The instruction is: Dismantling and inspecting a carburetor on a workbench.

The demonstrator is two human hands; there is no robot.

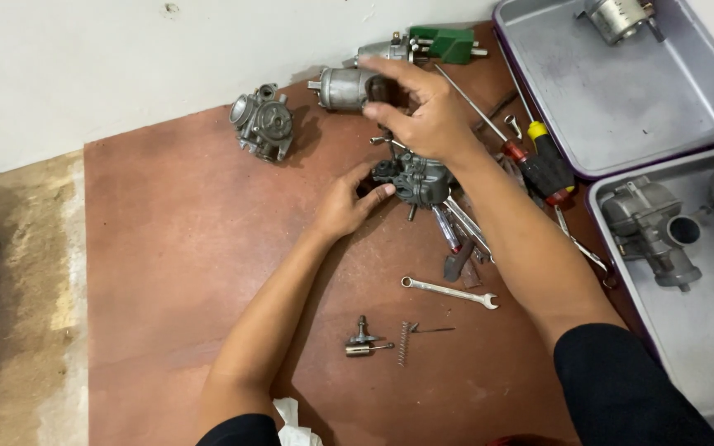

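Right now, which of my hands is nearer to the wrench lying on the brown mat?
Left. The left hand rests on the dark carburetor, up and left of the wrench. The right hand is higher still, by the metal cylinder.

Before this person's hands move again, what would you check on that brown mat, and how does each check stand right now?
1. Left hand steadies the dark carburetor: ok.
2. Right hand grips a small dark part: ok, though what part it is, cannot tell.
3. Spanner lies free within reach: ok.
4. Spring and small brass piece sit on the mat, apart from the hands: ok.
5. Screwdrivers lie beside the right forearm, may be nudged: not ok.
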